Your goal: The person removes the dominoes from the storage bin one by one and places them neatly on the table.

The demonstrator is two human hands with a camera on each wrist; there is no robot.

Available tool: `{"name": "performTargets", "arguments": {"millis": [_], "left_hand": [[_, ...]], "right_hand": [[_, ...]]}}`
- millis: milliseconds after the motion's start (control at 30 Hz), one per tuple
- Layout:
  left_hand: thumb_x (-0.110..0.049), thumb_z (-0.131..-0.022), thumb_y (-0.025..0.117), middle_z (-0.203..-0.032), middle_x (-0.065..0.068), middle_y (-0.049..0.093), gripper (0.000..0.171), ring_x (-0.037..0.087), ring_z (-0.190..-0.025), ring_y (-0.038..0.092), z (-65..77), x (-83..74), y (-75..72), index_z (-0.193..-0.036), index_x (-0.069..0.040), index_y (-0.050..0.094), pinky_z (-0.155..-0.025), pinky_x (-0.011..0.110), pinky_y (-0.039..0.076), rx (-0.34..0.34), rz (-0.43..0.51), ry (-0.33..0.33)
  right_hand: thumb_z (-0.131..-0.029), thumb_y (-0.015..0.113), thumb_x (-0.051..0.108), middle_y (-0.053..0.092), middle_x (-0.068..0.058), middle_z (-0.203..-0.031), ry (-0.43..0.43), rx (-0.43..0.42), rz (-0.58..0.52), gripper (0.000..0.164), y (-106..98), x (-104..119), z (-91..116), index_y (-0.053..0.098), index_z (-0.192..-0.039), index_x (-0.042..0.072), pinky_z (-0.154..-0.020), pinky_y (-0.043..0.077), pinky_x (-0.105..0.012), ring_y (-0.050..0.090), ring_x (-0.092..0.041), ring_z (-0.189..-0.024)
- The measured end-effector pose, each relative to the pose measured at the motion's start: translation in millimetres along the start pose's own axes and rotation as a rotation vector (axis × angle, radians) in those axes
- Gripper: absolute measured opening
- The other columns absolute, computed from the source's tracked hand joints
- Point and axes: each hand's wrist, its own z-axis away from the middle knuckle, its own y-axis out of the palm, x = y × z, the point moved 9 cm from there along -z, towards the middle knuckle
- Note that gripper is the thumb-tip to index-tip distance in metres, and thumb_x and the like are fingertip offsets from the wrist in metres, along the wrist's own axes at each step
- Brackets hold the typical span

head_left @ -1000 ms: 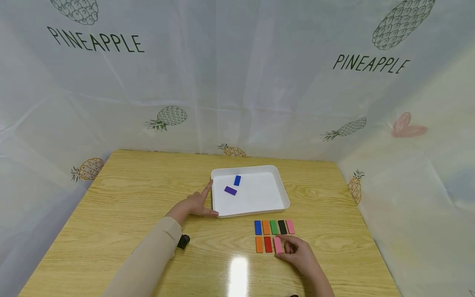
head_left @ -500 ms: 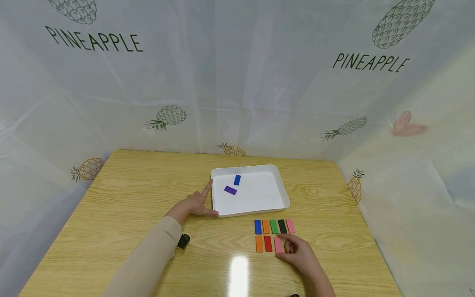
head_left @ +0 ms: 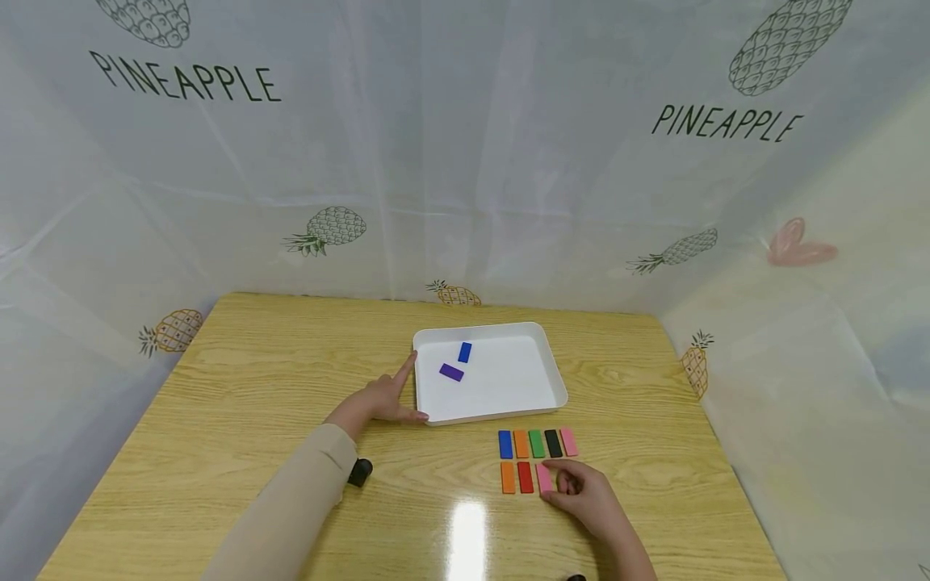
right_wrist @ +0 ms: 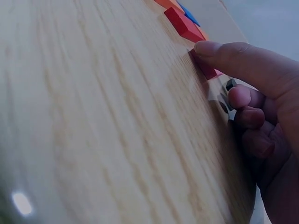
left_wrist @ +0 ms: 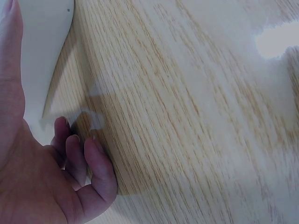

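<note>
My left hand [head_left: 379, 399] rests at the left side of a white tray [head_left: 508, 375], index finger along the side and thumb at the near corner. In the left wrist view its other fingers [left_wrist: 100, 161] are curled over the table. Inside the tray lie a blue block [head_left: 464, 353] and a purple block [head_left: 451, 372]. My right hand [head_left: 590, 496] pinches a pink block [head_left: 543, 478] by its two ends, thumb at the near end and index finger at the far end. It lines up with a red block [head_left: 525, 478] and an orange block [head_left: 507, 478] to its left.
Behind that row stand blue [head_left: 504, 444], orange [head_left: 521, 444], green [head_left: 536, 444], black [head_left: 553, 443] and pink [head_left: 569, 441] blocks, close to the tray's front. A small black object [head_left: 359, 472] shows beside the left sleeve [head_left: 291, 500]. A pineapple-printed curtain [head_left: 465, 161] borders the wooden table [head_left: 291, 347].
The right thumb has shifted very slightly to the right with the near end of the pink block. The left hand, the tray and the other blocks stay in place.
</note>
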Motion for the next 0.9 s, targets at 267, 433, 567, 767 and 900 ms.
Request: {"name": "performTargets", "arguments": {"millis": [267, 433, 567, 767, 900], "left_hand": [[-0.057, -0.078, 0.075, -0.14, 0.042, 0.034, 0.122, 0.056, -0.129, 0.037, 0.2, 0.3, 0.1, -0.157, -0.016, -0.008, -0.103, 0.063, 0.033, -0.006, -0.006, -0.004], [-0.057, -0.078, 0.075, -0.142, 0.042, 0.032, 0.122, 0.056, -0.13, 0.035, 0.6, -0.5, 0.1, -0.157, -0.017, -0.009, -0.104, 0.064, 0.031, -0.002, -0.001, -0.006], [-0.057, -0.078, 0.075, -0.142, 0.043, 0.031, 0.122, 0.056, -0.13, 0.034, 1.7, -1.7, -0.2, -0.157, -0.017, -0.009, -0.104, 0.063, 0.031, 0.001, 0.002, -0.008], [-0.059, -0.078, 0.074, -0.142, 0.042, 0.031, 0.122, 0.056, -0.13, 0.035, 1.5, -1.4, 1.6, -0.157, -0.018, -0.01, -0.104, 0.063, 0.032, 0.014, 0.004, -0.01], [-0.061, -0.077, 0.074, -0.141, 0.042, 0.033, 0.124, 0.056, -0.129, 0.036, -4.4, 4.6, 4.3, -0.156, -0.018, -0.01, -0.104, 0.063, 0.032, 0.006, -0.003, -0.009]], "right_hand": [[-0.077, 0.084, 0.014, 0.053, -0.003, -0.072, 0.009, 0.014, -0.025, 0.045, -1.7, 5.8, -2.4, 0.068, -0.117, 0.004, -0.056, 0.04, -0.023, 0.044, -0.008, -0.06], [-0.075, 0.084, 0.008, 0.055, -0.005, -0.076, -0.021, -0.054, -0.061, 0.047, -12.8, 24.4, -9.6, 0.067, -0.119, 0.002, -0.055, 0.04, -0.024, 0.046, -0.012, -0.063], [-0.076, 0.084, 0.007, 0.058, -0.009, -0.083, -0.064, -0.082, -0.076, 0.047, -18.3, 45.1, -21.4, 0.067, -0.12, 0.003, -0.057, 0.042, -0.023, 0.047, -0.013, -0.067], [-0.08, 0.078, -0.001, 0.059, -0.018, -0.093, -0.138, -0.062, -0.086, 0.044, -13.3, 83.7, -38.3, 0.064, -0.121, 0.0, -0.06, 0.043, -0.022, 0.047, -0.014, -0.07], [-0.082, 0.075, -0.003, 0.06, -0.018, -0.094, -0.165, -0.042, -0.076, 0.04, -7.8, 121.5, -47.9, 0.065, -0.12, -0.001, -0.064, 0.045, -0.024, 0.049, -0.019, -0.074]]}}
